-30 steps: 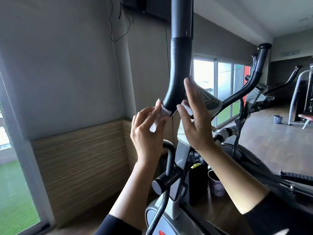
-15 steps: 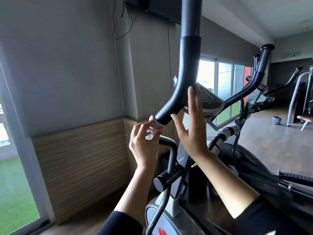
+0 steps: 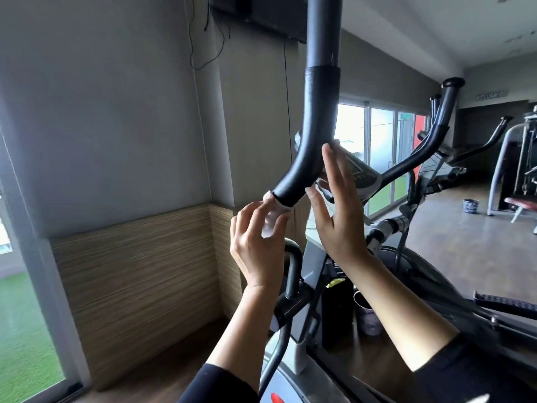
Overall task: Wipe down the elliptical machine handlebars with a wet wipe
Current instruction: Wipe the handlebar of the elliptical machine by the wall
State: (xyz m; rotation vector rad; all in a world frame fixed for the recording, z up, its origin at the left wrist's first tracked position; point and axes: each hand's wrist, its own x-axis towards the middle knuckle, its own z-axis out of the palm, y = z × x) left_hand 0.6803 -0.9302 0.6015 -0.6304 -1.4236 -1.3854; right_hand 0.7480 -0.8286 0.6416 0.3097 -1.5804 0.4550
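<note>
A black padded handlebar (image 3: pixel 315 135) of the elliptical rises in the middle and bends down-left to its lower end. My left hand (image 3: pixel 257 248) pinches a white wet wipe (image 3: pixel 271 216) wrapped around that lower end. My right hand (image 3: pixel 340 210) is held flat with fingers straight, its fingertips against the right side of the bar just above the bend. The second handlebar (image 3: pixel 436 132) stands to the right, untouched. The console (image 3: pixel 360 175) sits partly hidden behind my right hand.
A short fixed grip (image 3: pixel 292 266) sits below my left hand. A dark bottle (image 3: pixel 337 309) and a cup (image 3: pixel 367 318) stand in the machine's holder. A pedal (image 3: pixel 505 302) juts out at right. The wall and a wood panel lie left; more gym machines (image 3: pixel 520 167) stand far right.
The view has shifted so the bar's lower end sits further left and lower. My left hand has slid the wipe down to that end. My right hand stays flat against the bar.
</note>
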